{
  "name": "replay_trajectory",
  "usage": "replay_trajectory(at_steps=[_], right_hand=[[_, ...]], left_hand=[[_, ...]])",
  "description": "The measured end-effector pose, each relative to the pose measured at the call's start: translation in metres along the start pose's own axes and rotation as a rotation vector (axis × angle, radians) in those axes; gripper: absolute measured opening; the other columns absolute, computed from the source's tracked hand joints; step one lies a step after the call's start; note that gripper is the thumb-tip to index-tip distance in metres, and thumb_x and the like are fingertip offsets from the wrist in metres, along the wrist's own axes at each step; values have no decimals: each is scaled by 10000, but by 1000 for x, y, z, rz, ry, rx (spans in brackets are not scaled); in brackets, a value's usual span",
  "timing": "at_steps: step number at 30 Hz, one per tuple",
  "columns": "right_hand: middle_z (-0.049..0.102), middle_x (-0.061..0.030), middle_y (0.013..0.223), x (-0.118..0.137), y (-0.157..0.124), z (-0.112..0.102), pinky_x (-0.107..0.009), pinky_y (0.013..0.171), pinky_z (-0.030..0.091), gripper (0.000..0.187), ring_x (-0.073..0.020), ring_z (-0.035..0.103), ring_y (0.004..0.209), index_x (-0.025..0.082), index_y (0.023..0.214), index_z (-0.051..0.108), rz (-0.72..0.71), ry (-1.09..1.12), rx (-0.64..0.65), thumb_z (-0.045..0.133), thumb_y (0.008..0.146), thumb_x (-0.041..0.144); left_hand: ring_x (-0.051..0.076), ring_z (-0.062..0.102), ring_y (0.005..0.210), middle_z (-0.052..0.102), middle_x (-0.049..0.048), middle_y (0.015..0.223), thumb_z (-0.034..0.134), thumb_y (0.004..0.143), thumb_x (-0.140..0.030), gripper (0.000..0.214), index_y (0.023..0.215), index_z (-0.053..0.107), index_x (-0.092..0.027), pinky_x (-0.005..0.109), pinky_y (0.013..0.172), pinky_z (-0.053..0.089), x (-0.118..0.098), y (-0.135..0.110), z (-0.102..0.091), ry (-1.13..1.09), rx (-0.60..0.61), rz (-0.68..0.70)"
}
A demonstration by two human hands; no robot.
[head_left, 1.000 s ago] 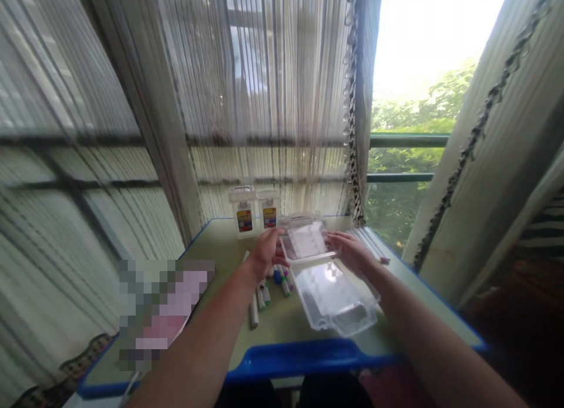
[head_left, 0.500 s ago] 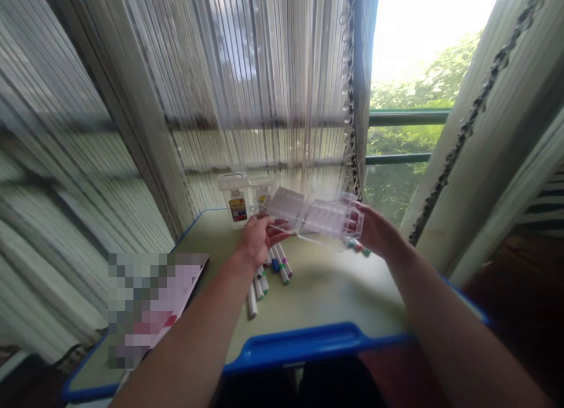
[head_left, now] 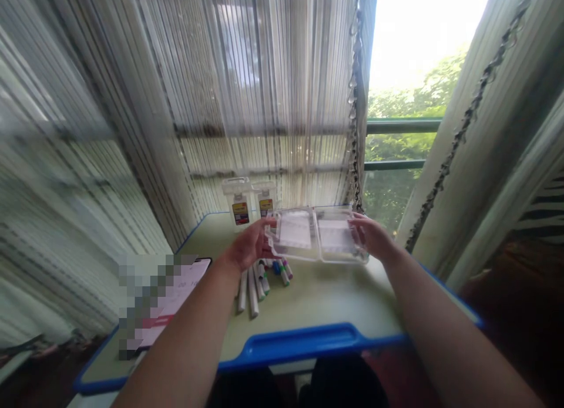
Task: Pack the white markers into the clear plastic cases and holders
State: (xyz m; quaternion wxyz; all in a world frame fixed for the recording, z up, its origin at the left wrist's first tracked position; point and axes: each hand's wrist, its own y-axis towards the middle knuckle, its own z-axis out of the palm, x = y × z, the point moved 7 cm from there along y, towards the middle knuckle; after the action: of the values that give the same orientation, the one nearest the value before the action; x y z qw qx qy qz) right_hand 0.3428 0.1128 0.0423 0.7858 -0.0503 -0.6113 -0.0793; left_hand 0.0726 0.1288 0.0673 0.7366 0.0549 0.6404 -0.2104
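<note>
Plastic is all you have between your palms: a clear, hinged plastic case (head_left: 317, 234), opened out flat into two shallow halves, in the middle of the frame. Your left hand (head_left: 249, 246) closes its fingers on the left end and your right hand (head_left: 374, 238) clasps the right end, so each half is pinched at its outer edge only. Whether the case rests on the green table top with its blue rim (head_left: 304, 344) or hangs just above it cannot be told from this view.

Just below your left hand, a loose cluster of white-barrelled markers with coloured caps (head_left: 258, 281) lies on the table, some reaching under the case's left half. Behind them, above the centre of the frame, two clear labelled packs (head_left: 249, 199) stand against the striped curtain (head_left: 264, 102). A flat dark-edged device (head_left: 176, 290) lies at lower left.

Risks, as I judge them: the hinge is unsupported, so the halves may fold or twist if one hand eases. Smooth plastic could slip from your fingertips. Lowering the left half would likely nudge the round markers, which could roll toward the table edge. A push away from you might topple the packs.
</note>
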Motion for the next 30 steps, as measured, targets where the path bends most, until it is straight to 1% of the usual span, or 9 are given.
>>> replay_trajectory(at_steps=[4,7,10,13,16,19,24,28,30], right_hand=[[595,14,630,4,-2,-23,-225,363,388,457,-112,518,397,178,1082,576,-17,-170,-208,612,626,179],[611,-8,621,12,-6,-36,-210,348,361,339,-106,519,383,149,978,624,-36,-388,-261,636,640,172],[627,-35,617,20,-9,-48,-202,369,365,299,-116,553,426,106,947,667,-29,-649,-327,639,652,145],[676,-75,692,26,-8,-57,-214,443,412,326,-142,607,531,90,996,704,-21,-941,-400,621,687,152],[722,-102,821,24,-3,-58,-236,550,457,319,-168,645,644,113,1009,731,-19,-1160,-413,601,731,199],[738,-94,889,19,1,-56,-248,629,467,331,-184,667,723,153,1037,734,-26,-1281,-403,584,758,249],[732,-87,1000,24,-5,-45,-291,715,452,312,-227,657,889,209,1005,742,-111,-1458,-436,541,795,322],[715,-107,1016,48,-30,-19,-361,775,416,295,-278,608,960,205,970,739,-389,-1527,-655,506,825,312],[719,-108,960,53,-41,5,-371,786,406,269,-273,598,929,187,891,740,-584,-1515,-619,501,836,300]], left_hand=[[160,611,457,645,41,612,605,698,-263,178,832,608,-146,220,362,450,7,3,2,232,13,25],[98,506,359,637,48,588,619,674,-204,87,711,603,-126,174,297,312,15,9,5,419,-8,31],[41,354,292,634,30,573,642,706,-246,165,804,633,-114,174,303,207,20,13,10,527,7,53],[55,395,352,645,7,604,717,680,-351,454,1062,622,-126,187,370,263,16,15,12,676,1,138],[119,536,510,645,23,634,743,627,-472,517,1005,672,-127,215,470,346,9,15,8,965,-69,205],[156,577,614,649,35,685,693,648,-534,420,832,718,-158,237,524,360,-1,15,2,1200,-169,272],[168,601,698,678,44,737,572,777,-427,298,822,721,-173,250,610,396,-18,12,-12,1264,-338,414],[196,623,748,702,70,801,563,778,-384,273,860,735,-189,269,657,421,-19,11,-11,1415,-357,418],[207,629,754,709,72,826,560,772,-354,259,881,742,-206,279,669,434,-12,14,-6,1484,-292,380]])
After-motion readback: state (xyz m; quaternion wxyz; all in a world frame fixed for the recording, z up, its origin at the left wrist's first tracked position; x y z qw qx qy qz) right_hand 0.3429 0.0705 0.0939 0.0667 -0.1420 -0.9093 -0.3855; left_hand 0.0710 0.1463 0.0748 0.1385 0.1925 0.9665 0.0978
